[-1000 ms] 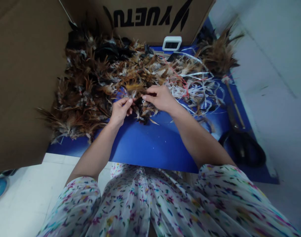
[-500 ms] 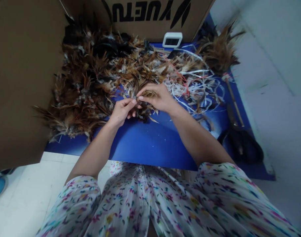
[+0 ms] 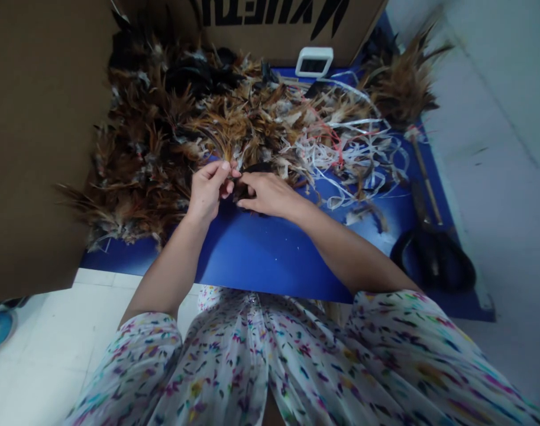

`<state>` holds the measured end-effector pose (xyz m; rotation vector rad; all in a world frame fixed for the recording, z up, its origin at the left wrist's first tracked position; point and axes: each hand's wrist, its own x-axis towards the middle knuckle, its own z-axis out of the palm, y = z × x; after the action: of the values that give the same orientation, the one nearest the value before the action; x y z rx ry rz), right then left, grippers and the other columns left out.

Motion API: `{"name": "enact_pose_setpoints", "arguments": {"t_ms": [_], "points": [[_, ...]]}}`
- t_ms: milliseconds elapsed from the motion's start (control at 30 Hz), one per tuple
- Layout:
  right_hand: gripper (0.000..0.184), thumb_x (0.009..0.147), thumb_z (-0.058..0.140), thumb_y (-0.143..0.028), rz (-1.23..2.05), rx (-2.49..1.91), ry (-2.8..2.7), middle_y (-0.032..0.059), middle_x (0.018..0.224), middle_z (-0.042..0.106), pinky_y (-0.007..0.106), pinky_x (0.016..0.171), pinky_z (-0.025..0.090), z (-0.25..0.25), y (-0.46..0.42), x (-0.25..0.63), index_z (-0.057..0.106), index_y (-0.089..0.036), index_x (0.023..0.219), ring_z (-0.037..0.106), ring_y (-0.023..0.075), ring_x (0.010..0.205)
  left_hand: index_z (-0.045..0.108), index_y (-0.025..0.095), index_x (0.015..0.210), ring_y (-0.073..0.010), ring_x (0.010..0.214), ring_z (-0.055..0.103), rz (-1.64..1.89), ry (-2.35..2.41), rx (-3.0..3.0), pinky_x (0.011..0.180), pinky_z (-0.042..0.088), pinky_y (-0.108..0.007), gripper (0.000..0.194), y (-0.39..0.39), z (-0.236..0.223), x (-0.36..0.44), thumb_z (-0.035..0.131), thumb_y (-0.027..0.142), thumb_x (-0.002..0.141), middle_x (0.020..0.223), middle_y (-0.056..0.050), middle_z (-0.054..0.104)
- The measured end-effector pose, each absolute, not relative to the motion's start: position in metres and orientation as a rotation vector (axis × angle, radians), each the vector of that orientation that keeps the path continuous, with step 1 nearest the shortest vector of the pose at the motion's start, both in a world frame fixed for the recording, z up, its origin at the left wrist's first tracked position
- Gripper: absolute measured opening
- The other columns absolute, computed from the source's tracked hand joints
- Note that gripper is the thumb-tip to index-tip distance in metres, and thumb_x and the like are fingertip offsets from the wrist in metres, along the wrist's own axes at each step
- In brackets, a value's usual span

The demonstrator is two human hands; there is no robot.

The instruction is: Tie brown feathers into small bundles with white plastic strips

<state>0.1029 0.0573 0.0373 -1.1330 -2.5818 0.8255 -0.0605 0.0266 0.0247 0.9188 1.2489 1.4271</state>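
My left hand (image 3: 209,188) pinches a small bunch of brown feathers (image 3: 226,148) between thumb and index finger, its other fingers curled. Just to the right, my right hand (image 3: 272,194) reaches over dark feathers (image 3: 254,171) lying on the blue table. Its thumb and fingers are apart, with the tips at those feathers, and no firm grip shows. Beyond both hands spreads a pile of loose brown feathers (image 3: 261,115). Bundled feathers (image 3: 136,154) are heaped at the left.
White and red plastic strips (image 3: 336,148) lie tangled at the right. Black-handled scissors (image 3: 433,260) and a feather duster (image 3: 403,89) with a stick handle are on the right edge. A white digital timer (image 3: 314,62) stands before a cardboard box (image 3: 270,47). Cardboard (image 3: 39,148) walls the left.
My hands have parted from working fingertip to fingertip. The left moved slightly left and up with the feathers; the right turned palm down and lowered to the dark feathers.
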Motion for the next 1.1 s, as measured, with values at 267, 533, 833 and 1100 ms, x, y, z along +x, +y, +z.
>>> {"name": "enact_pose_setpoints", "arguments": {"t_ms": [267,533,833,1100], "points": [[0.022,0.089,0.056,-0.012,0.689,-1.071,-2.728,0.0105,0.101,0.068,0.032,0.081,0.042,0.034,0.061,0.104,0.075,-0.017,0.1,0.062,0.0225,0.094,0.066,0.018,0.082,-0.0037,0.044,0.049,1.547,1.278,0.877,0.036,0.029,-0.017,0.031,0.031,0.024,-0.068,0.075,0.047,0.086,0.074,0.0,0.069],[0.01,0.087,0.064,-0.024,1.097,-0.976,-2.146,0.0011,0.081,0.069,0.03,0.076,0.044,0.048,0.075,0.119,0.07,-0.018,0.082,0.06,0.016,0.078,0.066,0.02,0.087,-0.0034,0.048,0.052,1.766,1.368,0.748,0.039,0.031,-0.017,0.035,0.039,0.023,-0.091,0.071,0.054,0.088,0.08,-0.001,0.069],[0.022,0.088,0.065,-0.015,1.337,-1.036,-1.893,-0.0023,0.059,0.061,0.03,0.069,0.044,0.058,0.08,0.127,0.063,-0.019,0.066,0.054,0.0121,0.06,0.062,0.022,0.087,-0.0026,0.044,0.049,1.845,1.404,0.63,0.038,0.033,-0.016,0.028,0.04,0.026,-0.089,0.069,0.048,0.092,0.074,0.002,0.069],[0.017,0.086,0.071,-0.017,1.104,-1.14,-2.015,-0.0021,0.06,0.056,0.031,0.07,0.039,0.047,0.087,0.134,0.068,-0.019,0.069,0.054,0.0156,0.068,0.061,0.021,0.086,-0.0021,0.045,0.044,1.97,1.377,0.778,0.04,0.029,-0.019,0.039,0.043,0.018,-0.097,0.069,0.059,0.088,0.073,0.003,0.061]]}}
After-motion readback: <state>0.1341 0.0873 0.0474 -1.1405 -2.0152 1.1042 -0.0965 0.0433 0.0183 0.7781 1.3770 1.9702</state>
